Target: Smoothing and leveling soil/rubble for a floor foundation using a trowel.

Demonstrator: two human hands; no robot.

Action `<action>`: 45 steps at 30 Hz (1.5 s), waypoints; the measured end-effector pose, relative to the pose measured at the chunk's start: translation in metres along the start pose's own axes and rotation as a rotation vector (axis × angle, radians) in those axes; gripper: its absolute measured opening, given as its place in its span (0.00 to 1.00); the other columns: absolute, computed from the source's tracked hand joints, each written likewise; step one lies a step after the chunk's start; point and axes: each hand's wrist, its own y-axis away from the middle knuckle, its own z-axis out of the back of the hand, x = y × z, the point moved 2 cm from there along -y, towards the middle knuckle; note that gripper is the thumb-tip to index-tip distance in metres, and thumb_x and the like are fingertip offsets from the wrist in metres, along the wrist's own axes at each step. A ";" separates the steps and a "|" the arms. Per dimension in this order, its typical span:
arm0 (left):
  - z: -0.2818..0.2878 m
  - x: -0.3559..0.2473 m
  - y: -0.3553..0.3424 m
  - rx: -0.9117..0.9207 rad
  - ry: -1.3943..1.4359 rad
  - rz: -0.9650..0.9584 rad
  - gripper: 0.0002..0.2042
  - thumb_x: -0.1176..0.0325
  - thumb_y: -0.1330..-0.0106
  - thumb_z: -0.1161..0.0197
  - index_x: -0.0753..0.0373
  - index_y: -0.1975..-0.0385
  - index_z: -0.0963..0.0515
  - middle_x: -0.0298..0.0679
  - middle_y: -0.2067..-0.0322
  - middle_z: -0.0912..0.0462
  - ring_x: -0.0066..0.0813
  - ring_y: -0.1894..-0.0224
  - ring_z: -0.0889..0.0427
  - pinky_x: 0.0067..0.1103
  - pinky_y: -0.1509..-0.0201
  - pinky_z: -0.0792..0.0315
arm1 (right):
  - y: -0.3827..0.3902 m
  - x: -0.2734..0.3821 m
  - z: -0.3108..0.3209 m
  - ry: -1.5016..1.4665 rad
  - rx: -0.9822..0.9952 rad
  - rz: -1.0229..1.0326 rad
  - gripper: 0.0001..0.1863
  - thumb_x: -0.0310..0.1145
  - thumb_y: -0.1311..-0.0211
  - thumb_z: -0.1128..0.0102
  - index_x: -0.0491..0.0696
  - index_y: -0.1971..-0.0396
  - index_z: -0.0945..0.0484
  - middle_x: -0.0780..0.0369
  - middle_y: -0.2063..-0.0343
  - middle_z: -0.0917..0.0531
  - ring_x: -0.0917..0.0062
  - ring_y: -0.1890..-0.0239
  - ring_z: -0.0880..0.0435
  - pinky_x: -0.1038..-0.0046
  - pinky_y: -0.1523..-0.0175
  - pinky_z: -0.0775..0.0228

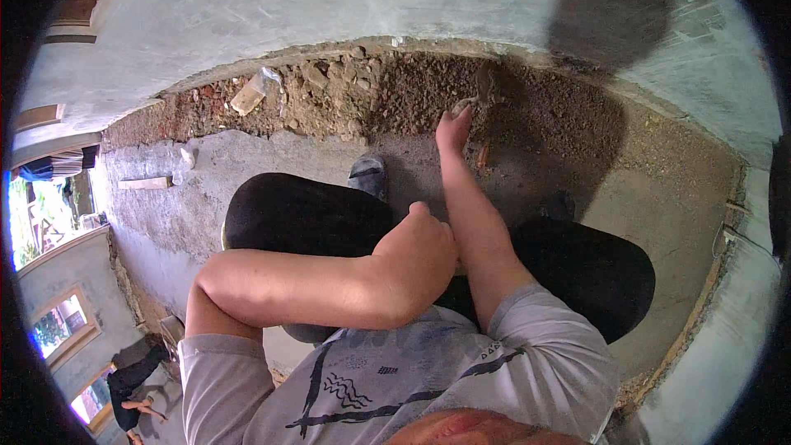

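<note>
Fingers of the right hand (454, 128) are seen clamped on the handle of a small trowel (484, 82), whose blade is pressed into the strip of loose soil and rubble (395, 95); the exact grip is partly hidden by the hand itself. The trowel is located at the far edge of that strip, just below the grey concrete wall (329, 0). Fingers of the left hand (420, 251) are curled together into a loose fist, holding nothing, and the hand is rested against the right forearm, nearer the body than the soil strip. Both knees, clad in black trousers (297, 214), are shown bent between the body and the strip, with a dark shoe (368, 175) placed on the concrete floor (651, 189) just short of the soil. A pale brick fragment (250, 95) is seen lying on the rubble, well to the left of the trowel. A flat wooden piece (145, 183) is shown on the floor farther left of the strip. A second person (132, 387) is visible crouched at the lower left edge, well apart from the soil strip.
</note>
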 end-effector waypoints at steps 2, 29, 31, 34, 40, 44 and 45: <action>0.002 -0.001 0.000 -0.014 -0.007 0.001 0.11 0.65 0.34 0.43 0.62 0.60 0.16 0.37 0.64 0.16 0.33 0.58 0.16 0.28 0.55 0.31 | -0.007 -0.003 -0.003 0.052 0.038 0.001 0.39 0.35 0.29 0.45 0.37 0.26 0.51 0.41 0.32 0.36 0.50 0.31 0.34 0.56 0.28 0.40; 0.001 -0.002 -0.007 -0.001 -0.010 -0.017 0.10 0.66 0.34 0.43 0.60 0.64 0.15 0.38 0.65 0.15 0.32 0.59 0.16 0.29 0.54 0.30 | 0.040 0.020 -0.027 -0.036 0.264 0.112 0.38 0.28 0.33 0.45 0.36 0.27 0.50 0.38 0.33 0.37 0.44 0.33 0.33 0.54 0.29 0.39; 0.000 -0.006 -0.017 -0.037 -0.034 -0.036 0.10 0.66 0.35 0.43 0.61 0.64 0.15 0.38 0.64 0.15 0.32 0.59 0.16 0.29 0.55 0.30 | 0.054 -0.004 -0.051 0.012 0.274 0.261 0.39 0.29 0.34 0.45 0.35 0.27 0.50 0.38 0.33 0.37 0.44 0.33 0.33 0.56 0.29 0.39; 0.003 -0.003 -0.015 0.010 -0.033 -0.032 0.10 0.66 0.35 0.42 0.60 0.63 0.15 0.38 0.64 0.15 0.33 0.59 0.15 0.29 0.55 0.30 | 0.081 0.010 -0.056 0.092 0.499 0.219 0.40 0.35 0.33 0.44 0.42 0.25 0.51 0.41 0.33 0.34 0.45 0.35 0.29 0.55 0.34 0.33; 0.003 -0.002 -0.008 0.016 0.001 -0.032 0.10 0.66 0.34 0.43 0.60 0.63 0.15 0.39 0.64 0.15 0.33 0.58 0.15 0.29 0.54 0.30 | 0.029 -0.009 -0.008 -0.122 0.093 0.271 0.42 0.42 0.30 0.42 0.42 0.24 0.50 0.44 0.28 0.39 0.49 0.29 0.36 0.58 0.27 0.40; -0.002 0.000 -0.004 -0.026 -0.012 -0.022 0.10 0.66 0.34 0.44 0.60 0.65 0.15 0.39 0.63 0.15 0.34 0.58 0.16 0.29 0.53 0.30 | -0.031 -0.015 0.057 -0.254 -0.145 0.068 0.41 0.44 0.28 0.43 0.42 0.24 0.51 0.46 0.27 0.40 0.52 0.27 0.39 0.57 0.27 0.42; -0.002 0.001 -0.002 -0.025 -0.006 -0.007 0.10 0.66 0.34 0.44 0.60 0.65 0.16 0.40 0.64 0.15 0.34 0.57 0.16 0.29 0.52 0.30 | -0.038 -0.009 0.071 -0.254 -0.140 0.073 0.41 0.44 0.28 0.43 0.42 0.24 0.51 0.46 0.27 0.40 0.52 0.27 0.39 0.57 0.27 0.42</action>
